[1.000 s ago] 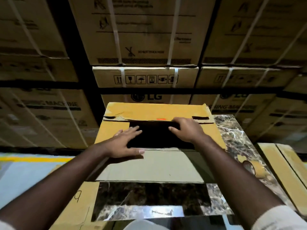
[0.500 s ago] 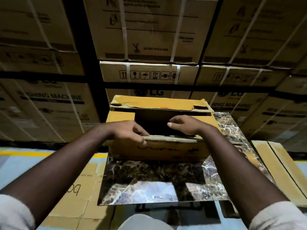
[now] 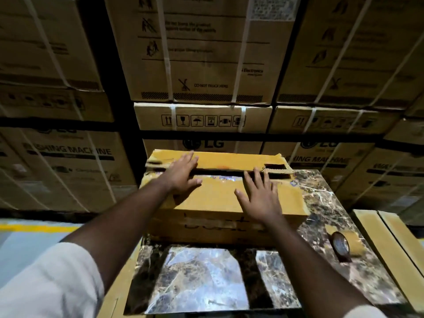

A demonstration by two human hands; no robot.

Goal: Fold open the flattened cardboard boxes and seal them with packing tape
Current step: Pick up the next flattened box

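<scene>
Left hand (image 3: pixel 183 174) lies flat, fingers straight and spread, palm on the near top flap with fingertips reaching across the gap onto the far flap (image 3: pixel 229 160). Right hand (image 3: pixel 260 197) is also flat and splayed, pressing the near flap (image 3: pixel 220 198) down; neither hand grips anything. Both arms come in from the bottom, with white sleeves at the corners.

The cardboard box (image 3: pixel 218 223) stands erected at the far end of the marble-pattern table (image 3: pixel 197 281), long side toward the person. A dark slit remains between the two long flaps, so the top is not fully closed and no tape bridges the seam.

Handling, as a judgement: it is probably empty and light, so it will slide on the glossy tabletop if pushed sideways; pressure should go straight down. Corrugated board is stiff across the panels but springy at the creases, so the flaps likely pop up if released. The best hold is a flat palm near the seam, one hand pinning while the other fetches tape.

Looks: yellow-brown board, torn ragged edges and old tape residue on the far flap, a shiny patch by the seam, faint print on the front face. The tape roll (image 3: pixel 343 245) stands on edge on the table to the right, apart from the box. Strapped appliance cartons (image 3: pixel 197 65) are stacked behind.
</scene>
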